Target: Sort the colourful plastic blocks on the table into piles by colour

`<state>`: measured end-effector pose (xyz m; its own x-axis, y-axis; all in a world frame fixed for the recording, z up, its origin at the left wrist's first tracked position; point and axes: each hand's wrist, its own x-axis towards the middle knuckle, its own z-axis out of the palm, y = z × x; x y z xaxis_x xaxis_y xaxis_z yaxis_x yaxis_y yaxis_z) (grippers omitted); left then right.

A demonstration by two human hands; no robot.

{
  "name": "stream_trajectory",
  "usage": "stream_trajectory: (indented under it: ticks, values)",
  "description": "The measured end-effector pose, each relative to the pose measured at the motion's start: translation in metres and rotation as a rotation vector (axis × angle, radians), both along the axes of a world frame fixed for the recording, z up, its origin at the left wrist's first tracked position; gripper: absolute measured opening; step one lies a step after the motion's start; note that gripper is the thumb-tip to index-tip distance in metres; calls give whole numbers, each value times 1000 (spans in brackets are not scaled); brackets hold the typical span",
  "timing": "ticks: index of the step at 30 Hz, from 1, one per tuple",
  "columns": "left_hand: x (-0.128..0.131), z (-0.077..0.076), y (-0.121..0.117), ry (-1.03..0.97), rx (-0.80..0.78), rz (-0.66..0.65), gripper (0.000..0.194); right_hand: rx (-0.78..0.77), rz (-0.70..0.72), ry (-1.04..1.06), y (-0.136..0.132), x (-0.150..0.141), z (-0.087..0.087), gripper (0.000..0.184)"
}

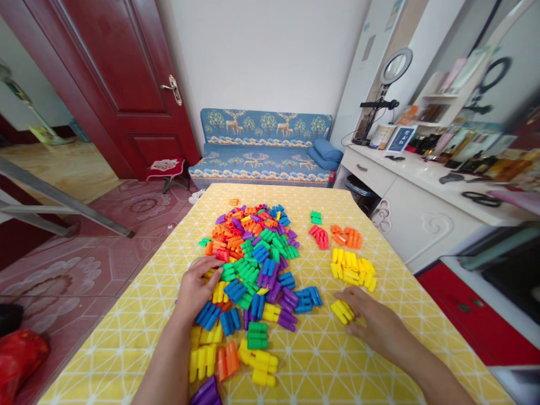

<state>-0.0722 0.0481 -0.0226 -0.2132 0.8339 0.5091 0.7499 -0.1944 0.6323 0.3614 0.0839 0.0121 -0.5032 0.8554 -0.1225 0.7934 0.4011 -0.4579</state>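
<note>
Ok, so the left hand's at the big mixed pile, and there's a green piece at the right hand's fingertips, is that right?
Not quite: the head view shows a yellow piece, not green, at the right hand's fingertips. The left hand is at the big mixed pile.

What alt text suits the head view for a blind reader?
The right hand has a yellow block at its fingers, near more yellow blocks; the left hand is at a large multicoloured block pile. A blue sofa stands behind the table.
</note>
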Motion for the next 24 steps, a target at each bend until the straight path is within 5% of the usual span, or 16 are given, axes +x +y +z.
stream_trajectory:
  ticks: [5,12,17,24]
  values:
    - [0,-1,0,6,3,-6,24,72,41,112,5,7,-13,43]
    - [-2,-4,2,8,16,3,24,607,-302,87,75,58,-11,42]
    - [-2,-3,1,3,10,0,25,566,-240,-67,105,70,-17,41]
    - [-1,-2,0,0,5,6,24,533,-249,-93,108,68,-23,43]
